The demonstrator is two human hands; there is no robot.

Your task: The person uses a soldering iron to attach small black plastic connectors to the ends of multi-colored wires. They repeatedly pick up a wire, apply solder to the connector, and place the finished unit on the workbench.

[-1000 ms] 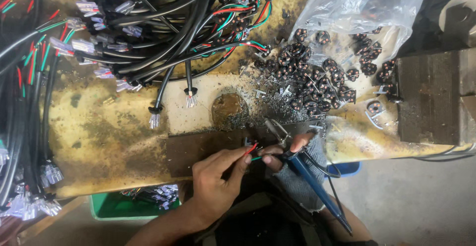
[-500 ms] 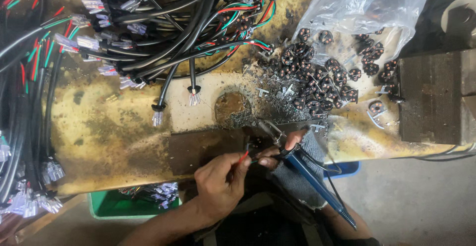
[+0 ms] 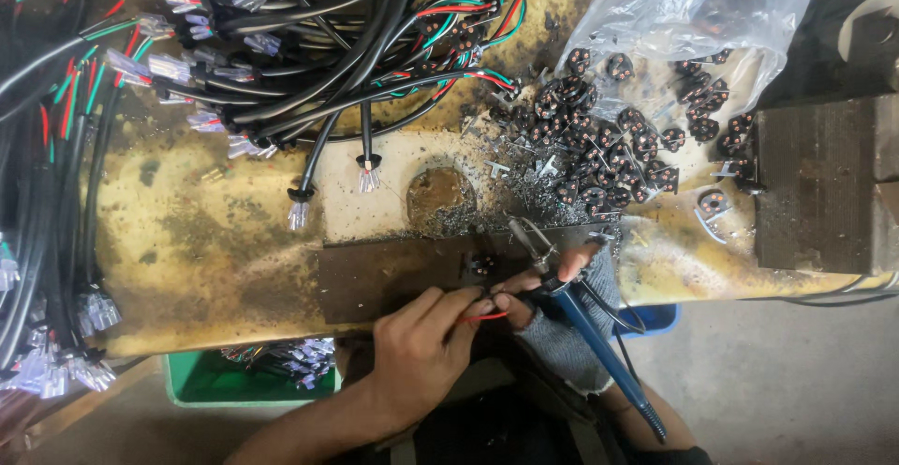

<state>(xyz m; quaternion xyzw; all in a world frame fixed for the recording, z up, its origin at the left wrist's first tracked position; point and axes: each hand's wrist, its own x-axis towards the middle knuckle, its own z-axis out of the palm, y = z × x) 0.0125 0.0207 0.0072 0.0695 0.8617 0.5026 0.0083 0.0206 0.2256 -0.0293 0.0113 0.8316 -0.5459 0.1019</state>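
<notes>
Stained workbench (image 3: 215,240): left hand (image 3: 421,348) pinches red wire (image 3: 487,316), gloved right hand (image 3: 552,296) grips blue-handled tool (image 3: 599,343), tip obscured.

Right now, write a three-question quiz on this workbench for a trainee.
1. True or false: the right hand holds blue-handled pliers.
2. What colour is the thin wire pinched in the left hand fingers?
3. The pile of small black connectors lies: A) in the green bin; B) on the bench by the clear plastic bag; C) on the floor.

Key: 1 true; 2 red; 3 B.
</notes>
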